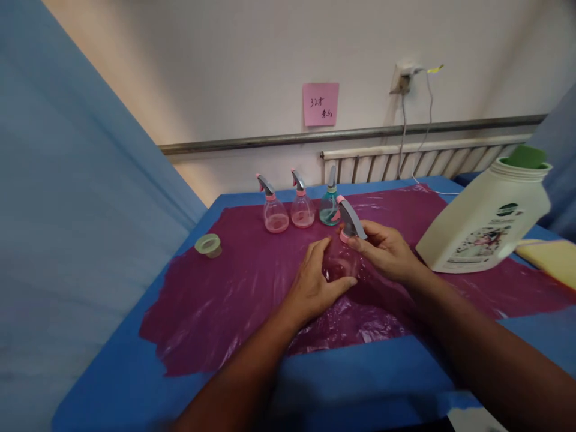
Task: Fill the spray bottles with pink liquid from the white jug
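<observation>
A clear spray bottle (341, 265) stands on the purple plastic sheet between my two hands. My left hand (315, 281) curves round its body, fingers on the far side and thumb at the front. At the top, my right hand (387, 249) grips the neck and pink collar just below the grey trigger head (351, 219). Behind it are two spray bottles with pink liquid, one on the left (276, 216) and one in the middle (302, 210). A teal spray bottle (329, 210) is close behind my fingers.
A large pale jug (488, 222) with a green piece in its mouth stands to the right. A small translucent green cup (208, 245) sits at left. Purple plastic sheet (225, 300) covers much of the blue table (351, 372). A yellow cloth-like item (551, 258) lies far right.
</observation>
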Tool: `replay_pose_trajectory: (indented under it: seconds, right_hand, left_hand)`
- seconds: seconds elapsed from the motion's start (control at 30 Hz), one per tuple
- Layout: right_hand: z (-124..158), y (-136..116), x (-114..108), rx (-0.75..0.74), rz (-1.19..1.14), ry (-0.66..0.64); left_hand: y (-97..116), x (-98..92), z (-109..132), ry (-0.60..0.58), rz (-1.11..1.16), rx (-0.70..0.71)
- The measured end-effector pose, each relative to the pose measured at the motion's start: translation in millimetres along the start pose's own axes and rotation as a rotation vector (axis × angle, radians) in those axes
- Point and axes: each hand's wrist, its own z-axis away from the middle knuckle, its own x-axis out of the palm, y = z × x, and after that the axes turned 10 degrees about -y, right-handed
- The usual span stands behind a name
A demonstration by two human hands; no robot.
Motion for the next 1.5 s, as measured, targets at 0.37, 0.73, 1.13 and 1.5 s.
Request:
replay_pose_trajectory:
  seconds: [0.37, 0.73, 1.13, 1.5]
  right_hand:
    - [-91.6, 50.6, -97.2, 0.117, 0.421, 0.427]
    - [-117.1, 102.0, -111.7, 0.223, 0.557, 0.509]
    - [-87.5, 85.1, -83.0, 0.011, 0.612, 0.639]
    - [-166.1, 107.9, -19.7, 0.233, 0.448, 0.435]
  left_hand:
    - [-5.9, -6.2, -3.9, 0.113, -0.126, 0.134]
    - [-7.9, -9.0, -1.1, 0.098, -0.135, 0.089]
    - [-8.7, -9.4, -2.9, 0.124, -0.156, 0.093]
    - [-8.5, -9.9, -3.6, 0.163, -0.138, 0.045]
